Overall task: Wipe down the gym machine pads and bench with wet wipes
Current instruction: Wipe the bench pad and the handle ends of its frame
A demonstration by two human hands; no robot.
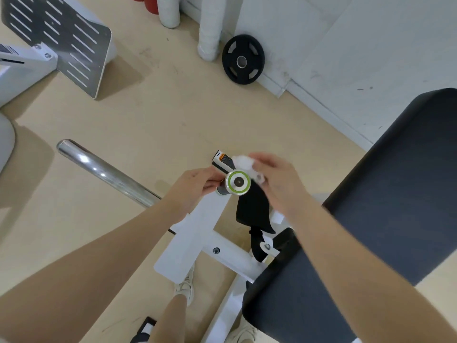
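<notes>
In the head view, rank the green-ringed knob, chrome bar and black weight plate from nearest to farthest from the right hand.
From the right hand:
1. Green-ringed knob, just to its left, beside the fingers.
2. Chrome bar, farther left, past the left hand.
3. Weight plate, far up the frame, leaning on the wall.

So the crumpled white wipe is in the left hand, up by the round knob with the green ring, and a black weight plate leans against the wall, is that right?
Not quite. The head view shows the right hand pinching the crumpled white wipe, not the left hand, which sits on the knob's other side. The rest holds: the wipe is beside the round knob with the green ring, and a black weight plate leans against the wall.
</notes>
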